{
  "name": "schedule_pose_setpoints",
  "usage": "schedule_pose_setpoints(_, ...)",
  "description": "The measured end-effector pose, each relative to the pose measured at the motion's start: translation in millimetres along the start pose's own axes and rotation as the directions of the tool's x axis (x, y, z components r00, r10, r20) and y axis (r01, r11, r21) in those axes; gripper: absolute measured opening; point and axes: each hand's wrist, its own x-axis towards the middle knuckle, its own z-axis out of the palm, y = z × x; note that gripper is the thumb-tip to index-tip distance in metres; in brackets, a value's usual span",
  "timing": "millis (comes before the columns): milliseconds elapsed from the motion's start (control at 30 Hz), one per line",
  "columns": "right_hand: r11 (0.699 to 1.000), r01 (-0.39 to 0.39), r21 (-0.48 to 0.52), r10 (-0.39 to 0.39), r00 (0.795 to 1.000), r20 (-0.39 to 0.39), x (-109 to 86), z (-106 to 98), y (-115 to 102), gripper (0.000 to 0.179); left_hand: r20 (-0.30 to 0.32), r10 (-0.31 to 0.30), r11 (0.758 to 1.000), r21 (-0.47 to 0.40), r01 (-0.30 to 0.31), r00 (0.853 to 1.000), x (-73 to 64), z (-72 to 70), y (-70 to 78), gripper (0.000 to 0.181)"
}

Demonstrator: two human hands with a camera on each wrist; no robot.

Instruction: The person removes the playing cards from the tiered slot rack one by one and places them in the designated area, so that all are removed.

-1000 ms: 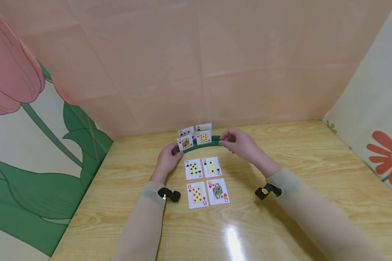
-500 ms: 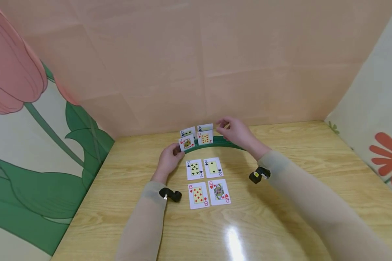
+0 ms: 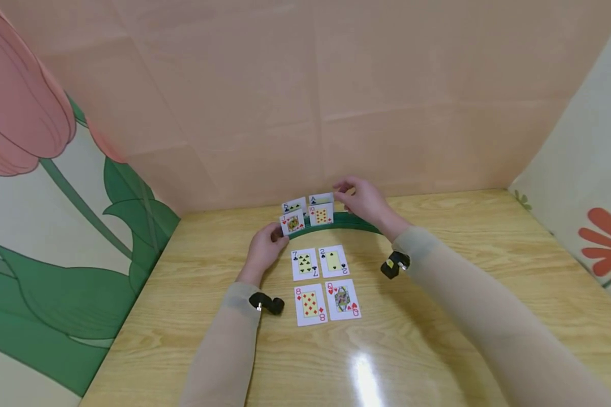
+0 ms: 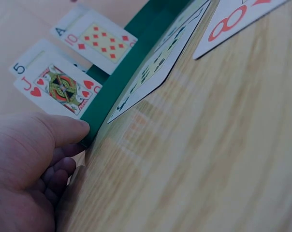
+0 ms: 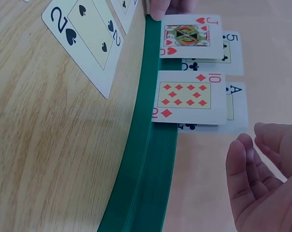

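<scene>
A curved green card holder point(image 3: 349, 220) stands at the back of the table, with playing cards upright in two rows. The jack of hearts point(image 4: 61, 85) and ten of diamonds point(image 5: 189, 98) are in front; behind them, partly covered, are a five of clubs point(image 3: 294, 204) and an ace of clubs point(image 5: 237, 108). My left hand point(image 3: 265, 247) grips the holder's left end, thumb on its front and the other fingers curled behind. Just right of the ace, my right hand point(image 3: 365, 202) hovers with loosely bent fingers and nothing between them; its fingertips point(image 5: 242, 141) are close to the card's edge.
Face up on the wooden table point(image 3: 438, 316) in front of the holder lie the seven of clubs point(image 3: 305, 264), two of spades point(image 3: 333, 260), eight of diamonds point(image 3: 310, 304) and queen of hearts point(image 3: 343, 299). A pink backdrop point(image 3: 234, 113) rises behind the table.
My right hand has moved from the holder's right part up and left to beside the ace. The left hand stays at the holder's left end, and the cards have kept their places.
</scene>
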Motion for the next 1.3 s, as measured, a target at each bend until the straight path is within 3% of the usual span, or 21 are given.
schedule_pose_setpoints(1300,0.998,-0.022,0.055,0.02,0.999,0.036,13.0,18,16,0.025,0.006,-0.025,0.999,-0.021,0.025,1.0,0.7,1.0,-2.6,0.037)
